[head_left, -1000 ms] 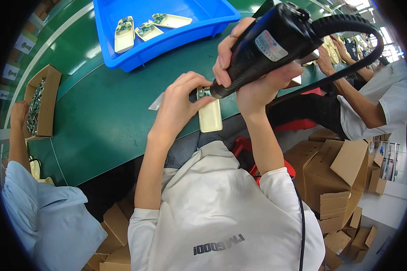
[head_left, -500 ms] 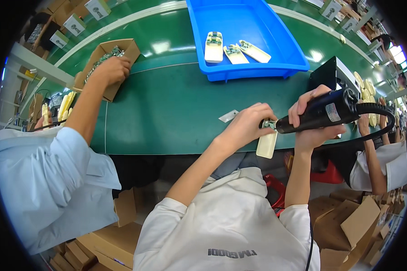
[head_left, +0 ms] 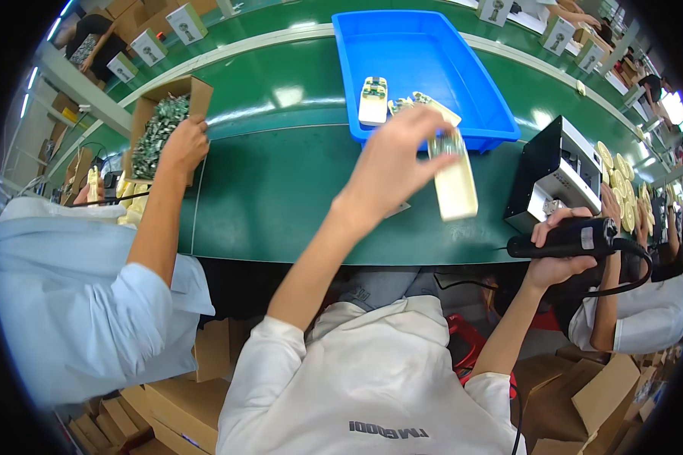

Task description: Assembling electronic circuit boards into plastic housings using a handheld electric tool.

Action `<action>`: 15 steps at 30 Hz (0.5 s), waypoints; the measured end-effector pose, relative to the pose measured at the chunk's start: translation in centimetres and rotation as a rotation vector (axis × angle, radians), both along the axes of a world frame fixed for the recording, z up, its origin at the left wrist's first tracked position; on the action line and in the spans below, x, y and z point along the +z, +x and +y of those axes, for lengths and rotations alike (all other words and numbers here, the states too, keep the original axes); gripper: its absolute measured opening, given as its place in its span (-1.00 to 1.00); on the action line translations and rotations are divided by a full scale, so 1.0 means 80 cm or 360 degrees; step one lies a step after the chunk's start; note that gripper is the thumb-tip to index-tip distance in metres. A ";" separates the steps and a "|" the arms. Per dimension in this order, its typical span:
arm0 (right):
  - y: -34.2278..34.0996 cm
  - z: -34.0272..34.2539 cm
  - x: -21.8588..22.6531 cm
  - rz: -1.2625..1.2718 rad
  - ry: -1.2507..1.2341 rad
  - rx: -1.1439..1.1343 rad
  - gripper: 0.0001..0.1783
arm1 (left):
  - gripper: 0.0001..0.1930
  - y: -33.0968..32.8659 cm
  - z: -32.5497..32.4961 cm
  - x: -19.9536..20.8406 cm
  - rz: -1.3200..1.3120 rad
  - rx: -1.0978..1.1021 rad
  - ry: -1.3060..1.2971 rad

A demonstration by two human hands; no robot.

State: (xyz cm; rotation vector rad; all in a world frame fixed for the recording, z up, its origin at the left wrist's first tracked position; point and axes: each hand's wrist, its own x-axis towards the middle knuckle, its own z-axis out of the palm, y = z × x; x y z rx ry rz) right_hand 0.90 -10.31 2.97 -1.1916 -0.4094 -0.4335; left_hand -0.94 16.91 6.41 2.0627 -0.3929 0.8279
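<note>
Just in front of the blue tray [head_left: 413,49], my left hand [head_left: 391,163], smeared by motion, grips a cream plastic housing [head_left: 457,193] by its far end. Some green circuit board shows at that end, partly covered by my thumb and fingers. My right hand [head_left: 555,268] is wrapped round a black electric screwdriver [head_left: 561,242], whose bit points left over the front edge of the bench. Inside the tray lies one cream housing with a board [head_left: 373,102]; more of them lie beside it, partly hidden behind my left hand.
On the left a co-worker's hand [head_left: 186,144] holds a cardboard box [head_left: 197,98] full of small metal parts. At the right stands a black and silver machine [head_left: 558,174], with round cream parts [head_left: 618,171] past it. The green bench [head_left: 281,197] ends near my lap.
My left hand has lifted the cream housing off the front edge and carried it toward the tray. My right hand has drawn the screwdriver back to the right, away from the housing.
</note>
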 end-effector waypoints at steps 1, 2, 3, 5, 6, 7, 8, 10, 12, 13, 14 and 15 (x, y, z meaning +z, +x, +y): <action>0.001 -0.003 0.000 -0.0006 0.0011 0.0019 0.05 | -0.68 0.017 0.012 0.012 -0.0052 0.0065 0.0045; 0.001 -0.004 -0.001 -0.0023 0.0009 -0.0024 0.05 | -0.68 0.034 0.024 0.016 -0.0050 0.0086 0.0058; 0.001 -0.004 -0.001 -0.0044 0.0006 -0.0077 0.06 | -0.67 0.054 0.034 0.019 -0.0074 0.0168 0.0063; 0.004 0.001 0.000 -0.0072 0.0026 -0.0103 0.06 | -0.66 0.085 0.053 0.022 -0.0106 0.0276 0.0090; 0.005 0.005 0.002 -0.0064 -0.0011 -0.0092 0.07 | -0.68 0.098 0.062 0.022 -0.0100 0.0355 0.0116; 0.006 0.008 0.000 -0.0052 -0.0057 -0.0089 0.07 | -0.69 0.109 0.068 0.013 -0.0089 0.0424 0.0135; 0.006 0.008 0.000 -0.0041 -0.0101 -0.0091 0.08 | -0.70 0.115 0.071 0.009 -0.0078 0.0489 0.0154; 0.006 0.009 0.000 -0.0042 -0.0111 -0.0070 0.08 | -0.73 0.118 0.076 -0.004 -0.0228 0.0604 0.0233; 0.006 0.010 -0.001 -0.0039 -0.0155 -0.0040 0.09 | -0.76 0.121 0.083 -0.015 -0.0521 0.0820 0.0371; 0.006 0.010 -0.003 -0.0036 -0.0152 -0.0037 0.09 | -0.76 0.118 0.085 -0.019 -0.0519 0.0821 0.0376; 0.008 0.010 -0.004 -0.0051 -0.0144 -0.0049 0.08 | -0.77 0.111 0.087 -0.025 -0.0446 0.0740 0.0314; 0.008 0.007 -0.005 -0.0068 -0.0132 -0.0062 0.08 | -0.78 0.101 0.087 -0.030 -0.0378 0.0658 0.0255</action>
